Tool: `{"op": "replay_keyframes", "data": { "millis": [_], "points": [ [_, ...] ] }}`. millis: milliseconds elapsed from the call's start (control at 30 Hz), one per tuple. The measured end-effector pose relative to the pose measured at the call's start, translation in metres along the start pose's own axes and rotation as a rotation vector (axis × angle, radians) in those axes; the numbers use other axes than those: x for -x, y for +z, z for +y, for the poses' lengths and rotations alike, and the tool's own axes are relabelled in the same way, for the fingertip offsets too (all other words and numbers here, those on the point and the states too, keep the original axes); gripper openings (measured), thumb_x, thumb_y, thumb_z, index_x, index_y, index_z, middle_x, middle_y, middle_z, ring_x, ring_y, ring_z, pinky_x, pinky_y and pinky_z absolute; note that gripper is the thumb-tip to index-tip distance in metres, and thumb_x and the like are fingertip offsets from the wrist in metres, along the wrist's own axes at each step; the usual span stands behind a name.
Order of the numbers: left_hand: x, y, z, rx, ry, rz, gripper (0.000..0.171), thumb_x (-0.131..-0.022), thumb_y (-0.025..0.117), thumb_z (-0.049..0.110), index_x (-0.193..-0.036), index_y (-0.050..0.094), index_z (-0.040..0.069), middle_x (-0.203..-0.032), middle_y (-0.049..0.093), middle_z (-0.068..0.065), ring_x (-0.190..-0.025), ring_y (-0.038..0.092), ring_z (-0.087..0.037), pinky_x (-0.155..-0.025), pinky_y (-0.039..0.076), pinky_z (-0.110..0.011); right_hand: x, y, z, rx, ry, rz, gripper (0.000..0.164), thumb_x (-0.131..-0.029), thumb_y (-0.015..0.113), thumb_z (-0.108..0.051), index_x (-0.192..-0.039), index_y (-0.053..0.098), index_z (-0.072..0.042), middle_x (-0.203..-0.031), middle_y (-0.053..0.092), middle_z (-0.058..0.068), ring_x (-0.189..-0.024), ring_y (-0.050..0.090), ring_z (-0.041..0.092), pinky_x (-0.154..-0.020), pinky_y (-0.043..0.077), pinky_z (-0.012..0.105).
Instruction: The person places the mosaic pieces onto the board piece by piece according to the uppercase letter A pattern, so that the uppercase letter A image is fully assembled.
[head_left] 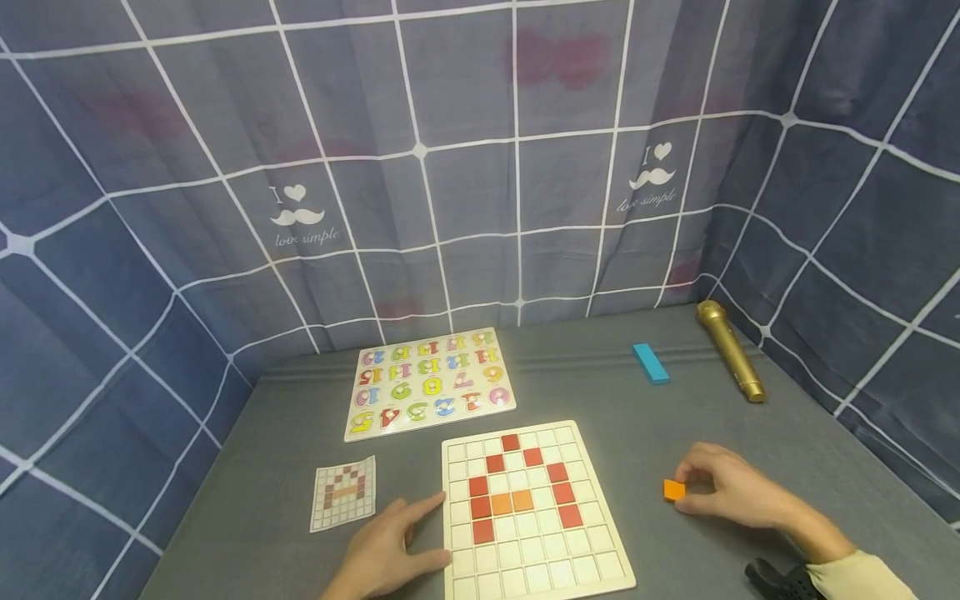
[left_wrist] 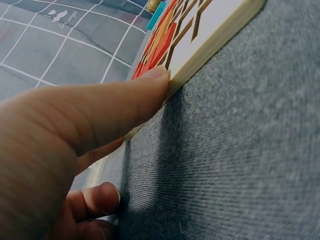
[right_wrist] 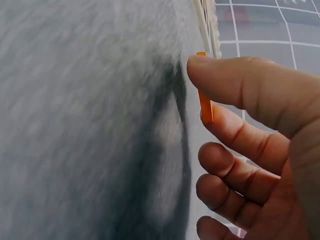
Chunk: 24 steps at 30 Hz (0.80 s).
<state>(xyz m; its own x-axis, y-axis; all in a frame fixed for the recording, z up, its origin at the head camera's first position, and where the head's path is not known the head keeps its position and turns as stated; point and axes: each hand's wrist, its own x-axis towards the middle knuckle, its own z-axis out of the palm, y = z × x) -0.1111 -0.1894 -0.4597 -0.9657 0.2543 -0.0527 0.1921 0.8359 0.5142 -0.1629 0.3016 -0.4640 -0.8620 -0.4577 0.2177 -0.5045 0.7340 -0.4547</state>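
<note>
A wooden grid board [head_left: 536, 575] lies on the dark cloth, with several red tiles [head_left: 480, 507] and two orange tiles [head_left: 502, 503] set in its squares. My left hand [head_left: 390, 550] is at the board's left edge, thumb and index finger spread and their tips touching its side; the left wrist view shows the thumb [left_wrist: 125, 102] against the wooden edge. To the right of the board, my right hand [head_left: 731, 487] pinches an orange tile [head_left: 673, 490] between thumb and index finger. In the right wrist view that tile [right_wrist: 205, 107] stands on edge, close over the cloth.
Left of the board lies a small paper pattern card [head_left: 343, 495]. Behind it is a number puzzle board [head_left: 431, 425]. A blue block [head_left: 650, 363] and a gold microphone [head_left: 731, 352] lie at the back right. A checked curtain [head_left: 472, 200] surrounds the table.
</note>
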Motion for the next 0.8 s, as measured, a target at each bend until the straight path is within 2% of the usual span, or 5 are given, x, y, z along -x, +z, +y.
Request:
{"op": "replay_keyframes", "data": {
  "millis": [200,367,500,633,800],
  "points": [
    [0.001,0.001,-0.001,0.006,-0.009,-0.005,0.074,-0.075,0.074,0.063,-0.138,0.057,0.028,-0.077,0.04,0.006,-0.058,0.032,-0.003,-0.052,0.026,-0.021,-0.014,0.007,-0.008,-0.002,-0.041,0.007,0.029,-0.073,0.084,-0.038,-0.085,0.06,-0.029,-0.088,0.053,-0.018,-0.082,0.047,-0.006,-0.071,0.045,0.023],
    [0.001,0.001,-0.002,0.003,-0.013,-0.007,0.075,-0.074,0.074,0.064,-0.139,0.057,0.029,-0.077,0.04,0.006,-0.058,0.032,-0.003,-0.052,0.026,-0.021,-0.029,0.014,-0.019,-0.028,-0.119,0.033,0.029,-0.073,0.085,-0.036,-0.085,0.059,-0.029,-0.086,0.052,-0.018,-0.081,0.046,-0.006,-0.07,0.043,0.022],
    [0.001,0.002,-0.002,0.003,-0.015,-0.011,0.075,-0.075,0.073,0.064,-0.139,0.057,0.029,-0.077,0.04,0.006,-0.058,0.031,-0.003,-0.052,0.026,-0.021,-0.041,0.021,-0.029,-0.046,-0.159,0.021,0.027,-0.073,0.084,-0.036,-0.084,0.06,-0.029,-0.084,0.052,-0.018,-0.08,0.045,-0.005,-0.07,0.041,0.021],
    [0.001,0.001,-0.002,-0.002,-0.006,-0.006,0.075,-0.075,0.073,0.064,-0.138,0.057,0.028,-0.077,0.039,0.006,-0.057,0.031,-0.002,-0.052,0.026,-0.021,-0.05,0.026,-0.037,-0.064,-0.16,-0.011,0.025,-0.074,0.083,-0.036,-0.084,0.061,-0.027,-0.085,0.052,-0.017,-0.081,0.045,-0.003,-0.071,0.042,0.022],
    [0.001,0.0,-0.001,-0.001,0.003,0.005,0.074,-0.075,0.074,0.063,-0.138,0.058,0.027,-0.076,0.039,0.007,-0.058,0.031,-0.002,-0.052,0.026,-0.021,-0.057,0.03,-0.045,-0.061,-0.163,-0.007,0.027,-0.073,0.083,-0.033,-0.086,0.061,-0.025,-0.086,0.053,-0.017,-0.082,0.046,-0.003,-0.072,0.043,0.024]
  ]
}}
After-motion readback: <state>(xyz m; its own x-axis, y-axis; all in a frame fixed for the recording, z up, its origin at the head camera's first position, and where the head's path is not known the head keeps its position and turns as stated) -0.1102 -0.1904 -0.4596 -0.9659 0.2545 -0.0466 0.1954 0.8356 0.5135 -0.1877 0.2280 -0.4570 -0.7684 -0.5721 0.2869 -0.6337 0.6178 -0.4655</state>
